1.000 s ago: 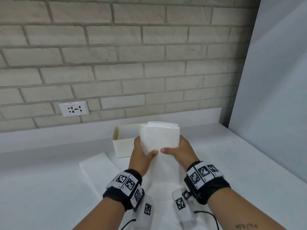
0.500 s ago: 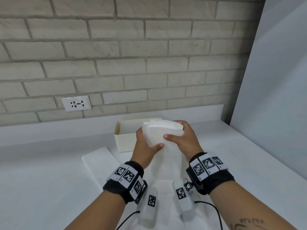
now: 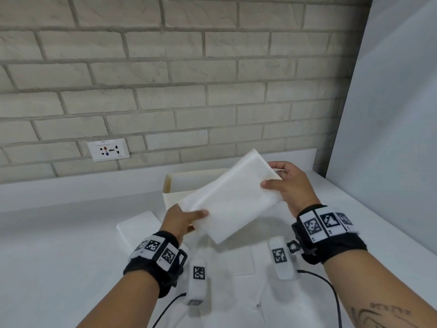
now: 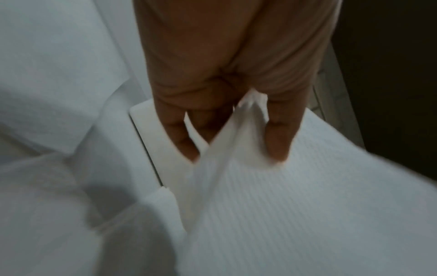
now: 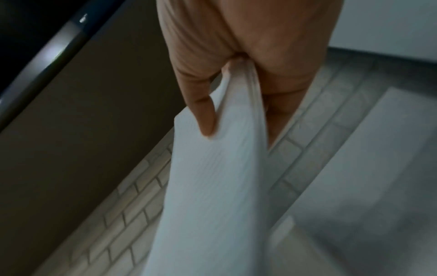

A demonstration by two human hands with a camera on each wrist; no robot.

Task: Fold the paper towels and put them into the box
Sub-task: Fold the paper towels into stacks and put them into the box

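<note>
Above the open box (image 3: 179, 185), we hold the folded paper towel stack (image 3: 230, 197) tilted in mid-air. Left hand (image 3: 181, 221) pinches its near lower corner; right hand (image 3: 290, 185) pinches the far upper end. To place well, we judge: level the stack, align with the box walls, lower evenly, keep layers together.

Head view bright, evenly lit; we see soft shadow below gripped paper towel stack (image 3: 233, 197), wall lines bowed at edges. Both wrist views dim, grainy, motion-blurred beyond fingers.
</note>
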